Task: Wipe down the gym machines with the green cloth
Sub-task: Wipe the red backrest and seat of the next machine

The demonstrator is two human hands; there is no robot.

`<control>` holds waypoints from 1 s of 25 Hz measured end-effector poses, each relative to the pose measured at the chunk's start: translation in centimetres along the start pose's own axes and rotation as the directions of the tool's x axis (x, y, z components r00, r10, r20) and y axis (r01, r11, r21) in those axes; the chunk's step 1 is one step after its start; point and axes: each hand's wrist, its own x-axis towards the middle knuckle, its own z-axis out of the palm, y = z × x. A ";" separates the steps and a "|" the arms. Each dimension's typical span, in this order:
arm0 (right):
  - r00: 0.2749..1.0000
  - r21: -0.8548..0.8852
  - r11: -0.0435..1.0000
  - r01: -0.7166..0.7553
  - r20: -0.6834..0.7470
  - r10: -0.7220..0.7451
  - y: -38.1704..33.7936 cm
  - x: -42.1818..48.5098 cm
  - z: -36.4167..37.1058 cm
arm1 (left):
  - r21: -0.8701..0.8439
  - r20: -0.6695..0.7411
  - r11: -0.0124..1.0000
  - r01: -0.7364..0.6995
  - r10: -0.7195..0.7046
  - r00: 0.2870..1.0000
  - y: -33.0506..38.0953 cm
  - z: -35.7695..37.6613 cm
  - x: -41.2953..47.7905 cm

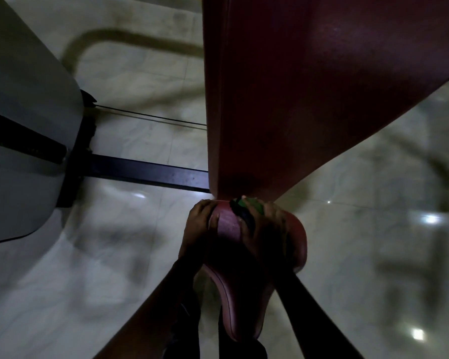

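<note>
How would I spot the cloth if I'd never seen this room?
Find the big red backrest filling the top. Where it meets the red seat, the right hand holds the cloth. It is the only green thing there.

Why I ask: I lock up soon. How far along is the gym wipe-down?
Done: nothing shows as finished; the picture is too dark to tell wiped from unwiped. In hand: the right hand holds the green cloth on the red seat at its back end, the left hand gripping its edge. Left: seemingly the red backrest above and the grey machine cover beside it.
</note>
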 end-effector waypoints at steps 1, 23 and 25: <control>0.999 0.005 1.000 0.028 -0.017 -0.028 1.7 0.1 0.1 | 0.044 -0.010 0.999 -0.028 0.029 1.000 0.0 0.1 0.1; 0.771 0.466 0.714 -0.524 0.616 0.164 2.4 3.0 -2.8 | 0.238 0.000 0.964 -0.115 0.118 0.993 -3.9 -2.1 -2.1; 0.763 0.283 0.856 -0.434 0.620 0.182 4.0 2.9 -2.5 | 0.220 -0.022 0.969 -0.110 0.117 0.993 -3.5 -1.9 -2.3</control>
